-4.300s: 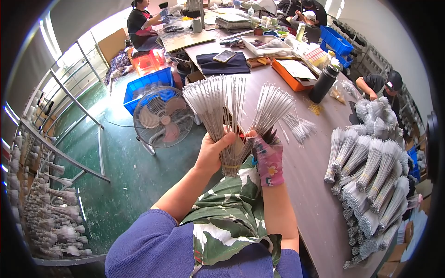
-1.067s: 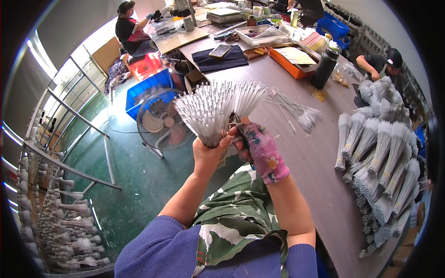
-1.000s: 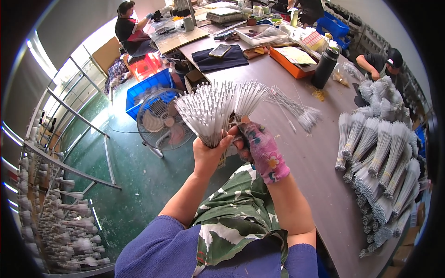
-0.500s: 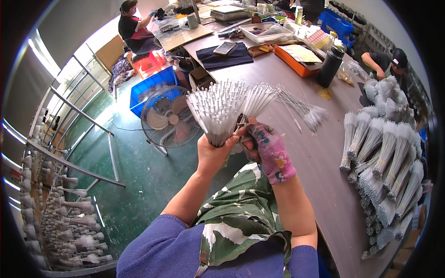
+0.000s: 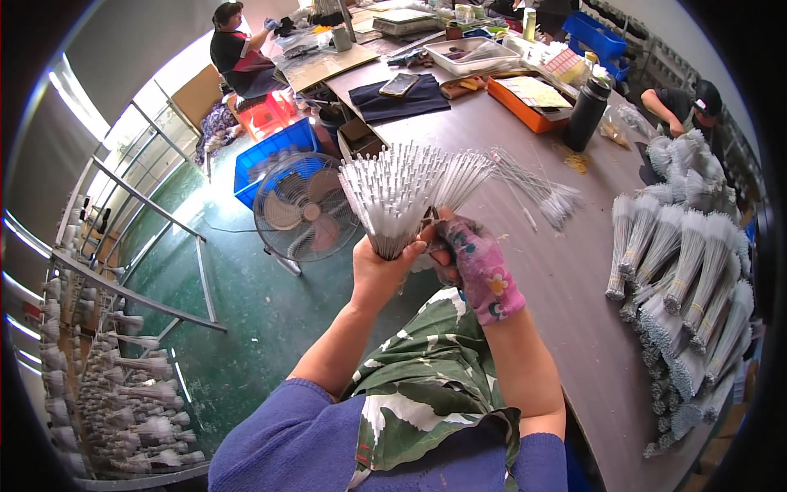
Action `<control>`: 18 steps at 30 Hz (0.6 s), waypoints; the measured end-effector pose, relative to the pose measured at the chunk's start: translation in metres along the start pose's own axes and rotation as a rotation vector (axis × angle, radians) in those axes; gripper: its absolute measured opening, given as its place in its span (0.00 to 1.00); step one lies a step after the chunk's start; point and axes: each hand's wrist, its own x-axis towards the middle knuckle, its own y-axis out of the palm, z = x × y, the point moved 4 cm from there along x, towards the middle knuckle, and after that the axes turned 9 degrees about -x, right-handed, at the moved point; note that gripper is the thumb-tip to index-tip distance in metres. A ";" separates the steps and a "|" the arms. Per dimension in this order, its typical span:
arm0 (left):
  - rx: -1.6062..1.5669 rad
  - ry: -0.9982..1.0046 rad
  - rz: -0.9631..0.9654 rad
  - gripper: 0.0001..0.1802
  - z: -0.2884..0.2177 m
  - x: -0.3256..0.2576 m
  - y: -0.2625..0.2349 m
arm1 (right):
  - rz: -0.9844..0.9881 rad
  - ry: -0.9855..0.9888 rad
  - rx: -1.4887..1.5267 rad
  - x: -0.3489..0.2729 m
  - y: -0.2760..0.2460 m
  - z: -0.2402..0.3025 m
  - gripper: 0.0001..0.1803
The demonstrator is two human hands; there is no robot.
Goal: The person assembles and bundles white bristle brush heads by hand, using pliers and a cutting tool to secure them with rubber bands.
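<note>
One fanned bundle (image 5: 406, 197) of white rods, too many to count. Left hand (image 5: 379, 269) clenched round its base from the left; right hand (image 5: 475, 261), in one floral glove, pinches the same base from the right. Bundle sits above both hands, at the near-left counter (image 5: 525, 271) edge. One loose bunch (image 5: 537, 190) far right. One fan (image 5: 302, 209) left, on the floor.

Blue-violet sleeves are pushed up above both elbows. The right hand (image 5: 479, 266) wears a pink flowered fingerless glove; the left hand (image 5: 379, 271) is bare. A green-and-white leaf-print apron covers the lap.
</note>
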 end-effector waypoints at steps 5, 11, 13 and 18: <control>-0.186 -0.132 0.061 0.09 0.006 0.001 -0.002 | 0.099 -0.068 0.177 -0.003 -0.010 -0.013 0.16; -0.552 -0.293 0.115 0.10 0.012 0.003 -0.002 | -0.249 -0.248 0.240 0.001 -0.029 -0.035 0.15; -0.570 -0.281 0.196 0.10 0.015 0.004 0.004 | -0.161 -0.509 0.182 0.000 -0.012 -0.030 0.17; -0.527 -0.277 0.263 0.12 0.004 0.001 0.011 | -0.159 -0.274 0.166 0.023 -0.003 -0.030 0.20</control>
